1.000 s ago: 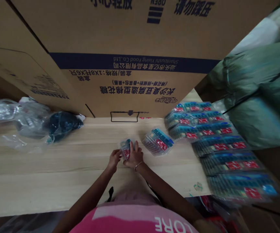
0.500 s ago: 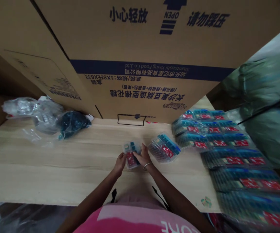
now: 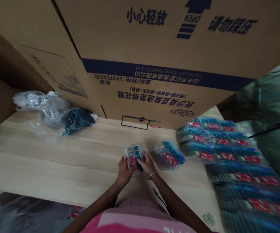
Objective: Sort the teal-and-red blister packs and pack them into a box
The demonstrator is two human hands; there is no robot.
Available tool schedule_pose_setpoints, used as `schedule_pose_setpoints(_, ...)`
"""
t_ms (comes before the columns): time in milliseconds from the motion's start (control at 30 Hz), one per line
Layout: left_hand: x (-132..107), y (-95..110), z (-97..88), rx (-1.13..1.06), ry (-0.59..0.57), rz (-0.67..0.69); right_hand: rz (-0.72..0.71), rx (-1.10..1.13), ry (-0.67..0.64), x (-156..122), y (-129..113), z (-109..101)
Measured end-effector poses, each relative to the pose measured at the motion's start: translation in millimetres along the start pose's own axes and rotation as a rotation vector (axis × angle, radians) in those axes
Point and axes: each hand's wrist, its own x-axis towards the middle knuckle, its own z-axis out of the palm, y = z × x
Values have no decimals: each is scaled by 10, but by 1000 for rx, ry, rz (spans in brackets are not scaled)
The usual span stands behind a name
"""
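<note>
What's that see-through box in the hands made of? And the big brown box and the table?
The see-through pack looks like clear, shiny hard plastic: light glints off it and colours show through. The brown carton looks like matte cardboard, with folded flaps. The tabletop has pale streaky grain, suggesting wood or wood-look laminate; I can't tell which.

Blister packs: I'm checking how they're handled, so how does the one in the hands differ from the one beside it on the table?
The held blister pack is gripped between the left hand and right hand, while the neighbouring blister pack sits free of both hands on the wooden table. The held blister pack faces the camera, partly covered by fingers; the neighbouring blister pack lies angled, its blue edge along the upper right. Both have clear plastic with blue and red inside.
</note>
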Motion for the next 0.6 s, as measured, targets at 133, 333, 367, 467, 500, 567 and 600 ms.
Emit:
schedule_pose_setpoints(133,-18,2,23,-186,-15,24,-78,41,-1,-15,-40,-4)
schedule_pose_setpoints(333,7,22,-3,-363,19,-151,-41,-73,-5,-136,-188,-23)
schedule_pose_setpoints(367,-7,76,3,-378,4,-148,-49,-92,1,-172,-242,-74)
schedule_pose_setpoints(467,-56,346,146,-441,-112,-99,-121,-172,58,-245,-435,-421)
schedule_pose_setpoints(500,-65,458,251,-467,-163,-88,-150,-198,76,-245,-492,-601)
schedule_pose_setpoints(567,-65,675,550,-526,-263,-71,-196,-241,96,-195,-560,-1023)
schedule_pose_setpoints(600,-53,768,730,-545,-295,-63,-209,-261,107,-147,-565,-1241)
